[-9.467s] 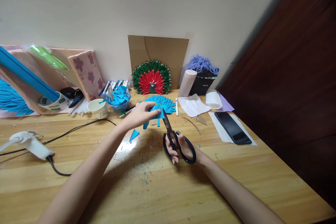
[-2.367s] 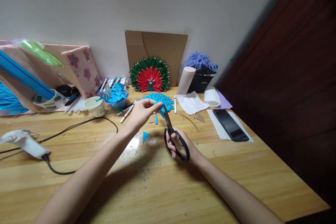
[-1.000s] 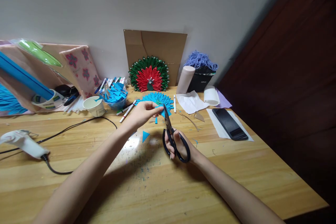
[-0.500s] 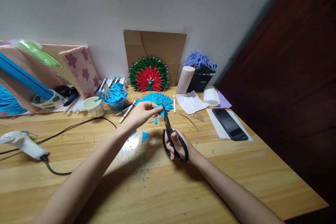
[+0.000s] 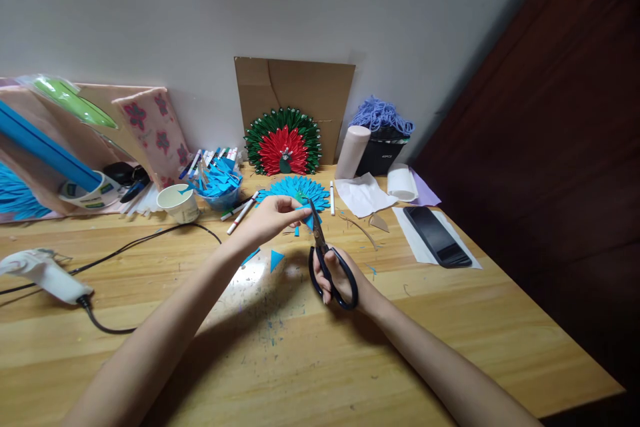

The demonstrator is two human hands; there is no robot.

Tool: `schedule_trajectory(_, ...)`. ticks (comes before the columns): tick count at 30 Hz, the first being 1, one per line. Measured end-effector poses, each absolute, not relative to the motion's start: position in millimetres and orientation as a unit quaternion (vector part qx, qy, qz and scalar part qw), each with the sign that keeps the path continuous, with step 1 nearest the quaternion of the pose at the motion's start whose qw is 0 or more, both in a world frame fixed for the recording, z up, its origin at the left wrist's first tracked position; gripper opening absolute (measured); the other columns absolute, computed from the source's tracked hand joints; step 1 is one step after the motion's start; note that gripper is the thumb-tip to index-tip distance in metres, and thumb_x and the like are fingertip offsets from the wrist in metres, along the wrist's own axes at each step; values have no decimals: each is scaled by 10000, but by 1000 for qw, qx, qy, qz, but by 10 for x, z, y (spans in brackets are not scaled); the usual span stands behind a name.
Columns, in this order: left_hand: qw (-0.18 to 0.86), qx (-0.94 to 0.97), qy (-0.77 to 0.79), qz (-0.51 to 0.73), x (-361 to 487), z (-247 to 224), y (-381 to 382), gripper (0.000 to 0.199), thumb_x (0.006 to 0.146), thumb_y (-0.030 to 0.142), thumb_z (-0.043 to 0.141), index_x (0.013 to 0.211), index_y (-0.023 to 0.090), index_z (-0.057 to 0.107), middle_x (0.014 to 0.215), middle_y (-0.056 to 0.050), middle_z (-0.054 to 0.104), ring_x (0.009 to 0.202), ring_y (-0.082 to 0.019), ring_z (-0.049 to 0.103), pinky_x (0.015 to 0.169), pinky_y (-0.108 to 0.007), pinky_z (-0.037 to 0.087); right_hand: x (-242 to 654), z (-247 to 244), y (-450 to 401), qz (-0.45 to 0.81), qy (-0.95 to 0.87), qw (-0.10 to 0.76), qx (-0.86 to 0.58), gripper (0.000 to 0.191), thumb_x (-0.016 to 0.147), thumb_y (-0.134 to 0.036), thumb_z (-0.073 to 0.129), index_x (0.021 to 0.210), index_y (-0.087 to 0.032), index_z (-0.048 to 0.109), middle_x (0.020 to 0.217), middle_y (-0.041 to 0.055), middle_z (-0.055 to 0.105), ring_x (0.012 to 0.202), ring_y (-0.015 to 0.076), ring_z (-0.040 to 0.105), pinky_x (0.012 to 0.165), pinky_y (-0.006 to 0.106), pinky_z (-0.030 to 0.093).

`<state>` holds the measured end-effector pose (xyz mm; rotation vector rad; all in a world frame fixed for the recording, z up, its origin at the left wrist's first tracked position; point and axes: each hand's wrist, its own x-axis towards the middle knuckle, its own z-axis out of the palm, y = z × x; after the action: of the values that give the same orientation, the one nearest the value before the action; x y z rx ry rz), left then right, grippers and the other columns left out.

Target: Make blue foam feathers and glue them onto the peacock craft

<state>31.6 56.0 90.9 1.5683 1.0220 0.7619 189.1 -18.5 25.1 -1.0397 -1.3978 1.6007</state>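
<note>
Between thumb and fingers, my left hand (image 5: pixel 273 217) pinches a small blue piece (image 5: pixel 309 221), paper or felt by its look. My right hand (image 5: pixel 345 275) is wrapped round the handles of black-handled scissors (image 5: pixel 320 240). Their blades point away from me and lie against the blue piece, beside my left fingertips. Behind the left hand, a blue fan of petals with a green middle (image 5: pixel 297 188) lies on the table, partly hidden. A loose blue triangle (image 5: pixel 277 260) rests nearer to me, and another blue scrap (image 5: pixel 251 256) shows beside my left wrist.
A glue gun (image 5: pixel 50 275) with a black cable lies left. A paper cup (image 5: pixel 179 204) and a bowl of blue strips (image 5: pixel 220 197) stand behind it. A red and green peacock (image 5: pixel 285 143) leans on cardboard (image 5: pixel 310 90). At right lies a phone (image 5: pixel 437 237).
Very little differs. My left fingertips and the blue piece have shifted slightly down, and the scissors have moved a touch left.
</note>
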Motion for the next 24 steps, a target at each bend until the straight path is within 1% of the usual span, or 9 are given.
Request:
schedule_trajectory(4, 520, 682, 427, 287, 248, 956, 573, 274, 673, 422, 652, 640, 152, 619, 587, -7, 598, 553, -104, 526, 573, -230, 405, 1894, 264, -187, 613, -549, 386, -417, 667, 570, -837, 394, 692, -182, 419, 375, -97, 380, 270, 65, 402, 287, 169, 335)
schedule_trajectory(8, 482, 756, 421, 135, -21, 979, 629, 279, 651, 433, 652, 584, 163, 635, 545, -22, 610, 508, -118, 529, 495, -219, 374, 1897, 251, -186, 616, -540, 391, -418, 686, 563, -851, 359, 687, -180, 423, 375, -97, 373, 269, 63, 397, 278, 161, 324)
schedule_trajectory(12, 381, 799, 459, -82, -275, 943, 706, 189, 585, 368, 681, 609, 180, 687, 576, -32, 652, 550, -152, 570, 476, -214, 353, 1899, 246, -190, 626, -540, 384, -412, 685, 555, -852, 364, 680, -181, 421, 375, -99, 371, 271, 58, 393, 278, 153, 322)
schedule_trajectory(14, 292, 800, 508, -132, -300, 907, 746, 221, 555, 372, 695, 660, 178, 706, 672, -48, 680, 640, -186, 592, 503, -225, 359, 1904, 248, -189, 628, -540, 383, -408, 680, 564, -847, 368, 680, -179, 427, 379, -99, 373, 273, 55, 395, 283, 150, 328)
schedule_trajectory(16, 218, 799, 549, -107, -256, 854, 779, 293, 612, 430, 648, 715, 163, 710, 761, -70, 684, 710, -210, 595, 538, -241, 372, 1910, 248, -184, 628, -536, 389, -409, 674, 573, -842, 371, 682, -179, 431, 383, -100, 374, 271, 54, 395, 289, 154, 342)
schedule_trajectory(18, 192, 809, 554, -37, -172, 772, 801, 357, 676, 451, 592, 836, 149, 698, 838, -83, 671, 765, -213, 592, 599, -252, 401, 1916, 239, -171, 626, -531, 394, -414, 671, 570, -842, 377, 681, -182, 429, 387, -98, 378, 269, 56, 397, 291, 160, 350)
schedule_trajectory(21, 165, 857, 486, 42, -37, 607, 805, 549, 570, 336, 704, 1091, 193, 608, 1019, -79, 612, 930, -232, 547, 736, -264, 417, 1922, 208, -150, 626, -519, 402, -421, 670, 563, -844, 380, 681, -186, 424, 382, -96, 383, 266, 62, 402, 287, 164, 346)
schedule_trajectory(22, 152, 870, 468, 44, 1, 553, 800, 557, 553, 300, 713, 1094, 219, 607, 1017, -76, 599, 945, -244, 534, 750, -277, 416, 1923, 197, -145, 629, -513, 404, -422, 668, 564, -843, 383, 683, -187, 424, 380, -95, 387, 266, 65, 406, 286, 166, 347)
schedule_trajectory(24, 141, 882, 448, 50, 62, 470, 784, 420, 613, 201, 640, 1032, 235, 639, 974, -73, 593, 935, -244, 530, 741, -282, 411, 1919, 181, -139, 636, -500, 410, -421, 667, 564, -842, 389, 688, -187, 425, 378, -94, 393, 264, 68, 409, 284, 169, 350)
